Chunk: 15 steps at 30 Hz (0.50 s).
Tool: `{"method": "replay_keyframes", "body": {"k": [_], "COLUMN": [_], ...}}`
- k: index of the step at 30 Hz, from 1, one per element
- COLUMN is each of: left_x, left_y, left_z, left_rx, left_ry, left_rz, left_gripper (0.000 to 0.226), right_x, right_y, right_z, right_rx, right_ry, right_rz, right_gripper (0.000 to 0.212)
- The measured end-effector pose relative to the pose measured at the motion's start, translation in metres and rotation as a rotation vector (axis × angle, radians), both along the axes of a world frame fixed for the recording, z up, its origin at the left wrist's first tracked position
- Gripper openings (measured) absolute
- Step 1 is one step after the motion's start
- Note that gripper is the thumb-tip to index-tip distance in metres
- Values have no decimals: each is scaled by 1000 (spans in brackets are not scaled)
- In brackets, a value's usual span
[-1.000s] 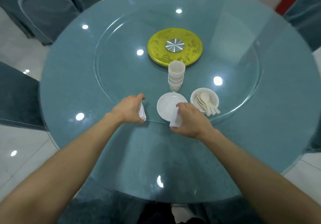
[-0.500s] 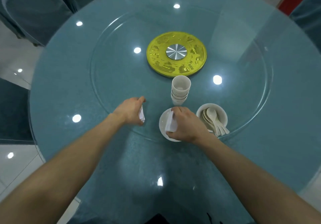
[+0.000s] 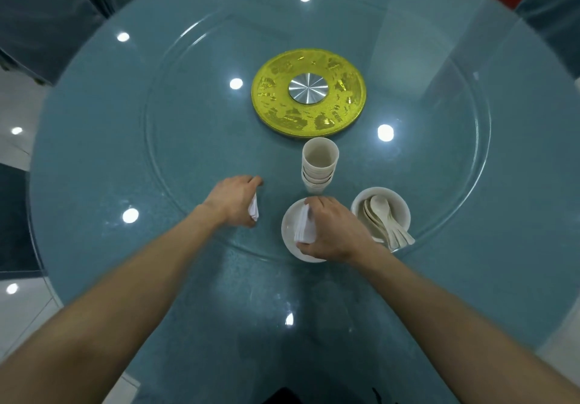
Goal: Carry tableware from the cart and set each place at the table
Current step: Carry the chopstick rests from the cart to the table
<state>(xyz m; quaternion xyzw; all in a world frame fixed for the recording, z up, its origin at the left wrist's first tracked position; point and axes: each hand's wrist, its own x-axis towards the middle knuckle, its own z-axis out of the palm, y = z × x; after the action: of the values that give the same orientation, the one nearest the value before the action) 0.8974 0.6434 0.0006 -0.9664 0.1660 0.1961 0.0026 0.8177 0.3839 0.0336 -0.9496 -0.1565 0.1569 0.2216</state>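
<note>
Head view: spoons (image 3: 381,215) lie in bowl (image 3: 398,198) beside stacked cups (image 3: 319,165).

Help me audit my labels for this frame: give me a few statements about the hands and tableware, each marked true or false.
1. The left hand holds a folded white bundle. True.
2. The right hand is empty. False: it grips a second white bundle above the plate.
3. The spoons lie together in the bowl, handles sticking out over its rim. True.
4. The cups stand singly around the table. False: they are nested in one stack, between the plate and the yellow disc.
</note>
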Motion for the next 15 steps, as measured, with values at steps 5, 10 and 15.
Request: {"method": "replay_keyframes", "body": {"k": [5, 10, 15], "left_x": [1, -6, -10], "left_y": [4, -1, -21], "left_z": [-2, 6, 8], "left_rx": [-2, -211, -197], "left_ry": [25, 51, 61], "left_rz": [5, 400, 776], "left_gripper": [136, 146, 107], "right_x": [-2, -2, -5], "right_y": [0, 0, -2], "right_z": [0, 3, 5], "right_rx": [0, 8, 12], "right_ry": [-5, -17, -30], "right_rz": [10, 10, 3], "right_gripper": [76, 74, 76]}}
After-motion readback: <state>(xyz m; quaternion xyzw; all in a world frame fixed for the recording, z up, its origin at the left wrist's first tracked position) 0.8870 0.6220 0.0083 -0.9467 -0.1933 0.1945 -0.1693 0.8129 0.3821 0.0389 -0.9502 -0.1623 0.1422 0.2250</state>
